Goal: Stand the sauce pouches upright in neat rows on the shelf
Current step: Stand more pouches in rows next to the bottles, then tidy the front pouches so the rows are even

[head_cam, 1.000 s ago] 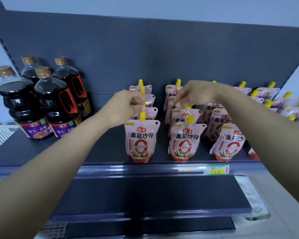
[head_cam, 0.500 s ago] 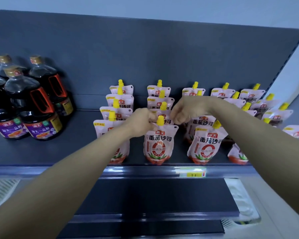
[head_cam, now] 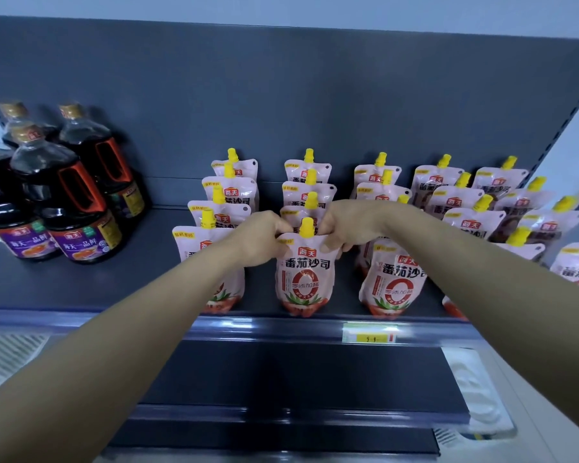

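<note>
- Front pouch [head_cam: 304, 272]: a pink sauce pouch with a yellow spout cap, standing upright at the front edge of the shelf [head_cam: 141, 282], at the head of the second row from the left.
- Left hand [head_cam: 264, 240]: fingers closed on the upper left corner of the front pouch, beside the cap.
- Right hand [head_cam: 348, 225]: fingers closed on the upper right corner of the same pouch, so that the cap shows between the two hands.
- Other pouches [head_cam: 391, 279]: standing in rows running from front to back on both sides; the rows at far right look less even, some pouches tilted.
- Dark sauce bottles [head_cam: 77, 208]: grouped at the left of the shelf, well apart from the pouches.
- Price tag [head_cam: 370, 336]: yellow, on the shelf's front rail below the third row.
</note>
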Tool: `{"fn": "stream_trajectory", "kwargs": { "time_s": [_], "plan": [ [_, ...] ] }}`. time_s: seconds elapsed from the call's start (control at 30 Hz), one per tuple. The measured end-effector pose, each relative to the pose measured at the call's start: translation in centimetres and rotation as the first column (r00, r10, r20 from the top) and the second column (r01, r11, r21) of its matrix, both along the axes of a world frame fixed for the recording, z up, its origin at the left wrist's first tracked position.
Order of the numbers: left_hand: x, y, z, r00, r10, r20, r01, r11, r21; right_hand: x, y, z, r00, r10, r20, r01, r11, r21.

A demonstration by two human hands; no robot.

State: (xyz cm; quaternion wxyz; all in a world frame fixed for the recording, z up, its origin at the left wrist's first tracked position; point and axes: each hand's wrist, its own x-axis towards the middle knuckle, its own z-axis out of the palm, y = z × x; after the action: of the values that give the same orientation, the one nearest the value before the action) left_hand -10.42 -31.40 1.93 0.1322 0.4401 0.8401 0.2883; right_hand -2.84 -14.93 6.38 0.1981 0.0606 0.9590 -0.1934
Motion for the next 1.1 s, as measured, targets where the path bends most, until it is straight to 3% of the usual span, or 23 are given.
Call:
{"fn": "stream_trajectory", "kwargs": {
  "time_s": [0.33,0.47,0.53,0.63,0.73,1.0,1.1],
  "plan": [
    [-0.4,0.2,-0.3,0.993,-0.025,-0.116,0.015,0.996,-0.086,-0.2,-0.1,0.3,0.993,0.016,0.120,-0.014,1.000,-0.018],
    [-0.7,0.1,0.3,0.996,-0.055,-0.076,0.043,0.988,-0.145,-0.1,0.6,1.4,0.988,0.022,0.153,-0.021,1.000,-0.009],
    [-0.9,-0.2,1.4,0.995,-0.094,0.029,0.097,0.986,-0.136,-0.1,1.5,2.9,0.987,0.006,0.162,-0.009,1.000,0.017],
    [-1.7,-0.6,3.5,0.987,-0.056,0.153,0.056,0.998,0.009,-0.5,2.6,4.2,0.997,-0.079,0.009,0.078,0.993,0.088],
    [-3.1,-0.2,4.3,0.993,0.029,0.116,-0.039,0.996,0.084,-1.6,2.7,3.4,0.971,-0.112,-0.213,0.163,0.957,0.241],
    [-5.2,1.2,3.1,0.987,0.152,-0.050,-0.151,0.988,0.017,-3.9,1.7,1.0,0.994,-0.035,-0.106,0.072,0.930,0.360],
    [-5.6,1.7,2.8,0.991,0.120,-0.055,-0.121,0.992,-0.019,-4.5,2.0,0.8,0.989,-0.050,-0.140,0.090,0.951,0.296]
  ]
}}
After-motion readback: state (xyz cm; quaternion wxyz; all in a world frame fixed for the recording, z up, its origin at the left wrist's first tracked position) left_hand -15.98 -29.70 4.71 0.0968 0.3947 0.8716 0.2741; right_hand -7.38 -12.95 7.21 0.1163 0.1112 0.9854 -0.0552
